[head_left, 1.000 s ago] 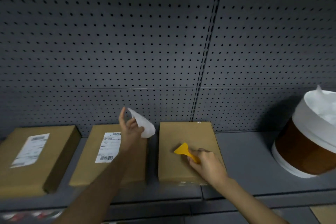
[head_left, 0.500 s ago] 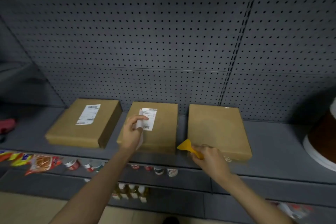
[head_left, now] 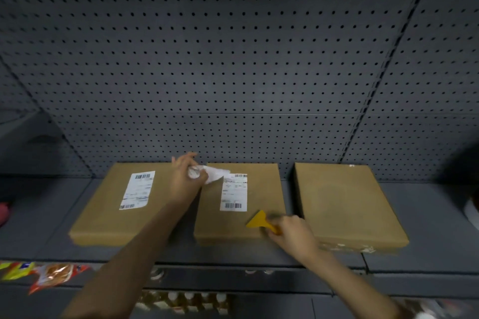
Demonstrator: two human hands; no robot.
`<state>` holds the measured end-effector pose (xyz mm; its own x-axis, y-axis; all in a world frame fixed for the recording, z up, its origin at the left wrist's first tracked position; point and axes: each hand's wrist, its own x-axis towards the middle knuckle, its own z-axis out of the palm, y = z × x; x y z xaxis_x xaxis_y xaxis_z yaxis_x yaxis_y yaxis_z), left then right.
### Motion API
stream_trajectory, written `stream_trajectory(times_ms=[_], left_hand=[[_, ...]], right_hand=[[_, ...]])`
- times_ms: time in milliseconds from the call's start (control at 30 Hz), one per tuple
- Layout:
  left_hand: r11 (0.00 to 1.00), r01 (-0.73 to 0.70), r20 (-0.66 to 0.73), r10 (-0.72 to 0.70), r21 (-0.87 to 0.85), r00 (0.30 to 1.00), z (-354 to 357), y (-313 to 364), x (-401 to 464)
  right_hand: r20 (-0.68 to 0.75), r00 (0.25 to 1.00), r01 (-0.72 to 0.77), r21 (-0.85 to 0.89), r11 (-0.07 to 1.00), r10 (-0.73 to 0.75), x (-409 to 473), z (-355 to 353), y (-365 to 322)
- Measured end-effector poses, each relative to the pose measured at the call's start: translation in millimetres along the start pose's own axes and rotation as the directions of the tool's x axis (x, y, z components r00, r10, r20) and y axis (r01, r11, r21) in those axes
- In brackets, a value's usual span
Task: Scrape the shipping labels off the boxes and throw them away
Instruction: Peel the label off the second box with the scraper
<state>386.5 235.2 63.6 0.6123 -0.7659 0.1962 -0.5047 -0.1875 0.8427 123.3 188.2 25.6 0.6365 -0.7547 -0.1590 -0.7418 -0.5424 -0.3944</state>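
Over the middle box (head_left: pixel 239 199), scraper (head_left: pixel 260 221) has arrived.

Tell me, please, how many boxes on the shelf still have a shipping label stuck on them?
2: the left box, label on its top, and the middle box, label on its top. The right box looks bare from above; its sides are mostly hidden.

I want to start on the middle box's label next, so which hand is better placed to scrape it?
Right. The right hand holds the yellow scraper beside that label, while the left hand is full of crumpled label.
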Motion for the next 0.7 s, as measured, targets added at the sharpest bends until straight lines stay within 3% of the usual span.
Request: stream_trajectory(times_ms=[67,200,333,467,567,700], left_hand=[[0.998,0.053,0.13,-0.049,-0.031,0.99,-5,-3,11],[0.982,-0.069,0.278,0.018,0.176,0.96,3,-16,26],[0.925,-0.263,0.355,0.157,0.273,0.922,24,-34,29],[0.745,-0.579,0.459,0.409,0.332,0.789,43,-48,22],[0.683,-0.599,0.529,0.353,0.419,0.772,52,-49,21],[0.762,-0.494,0.567,0.206,0.418,0.798,51,-70,19]], right_hand=[[0.023,0.998,-0.059,-0.013,0.998,0.059,10,6,-12],[0.052,0.988,-0.143,-0.026,0.989,0.144,21,15,-20],[0.044,0.977,-0.207,-0.048,0.977,0.21,28,18,-25],[0.059,0.975,-0.213,-0.056,0.976,0.216,29,15,-33],[0.074,0.975,-0.205,-0.059,0.977,0.209,27,14,-30],[0.09,0.97,-0.218,-0.069,0.973,0.224,30,14,-26]])
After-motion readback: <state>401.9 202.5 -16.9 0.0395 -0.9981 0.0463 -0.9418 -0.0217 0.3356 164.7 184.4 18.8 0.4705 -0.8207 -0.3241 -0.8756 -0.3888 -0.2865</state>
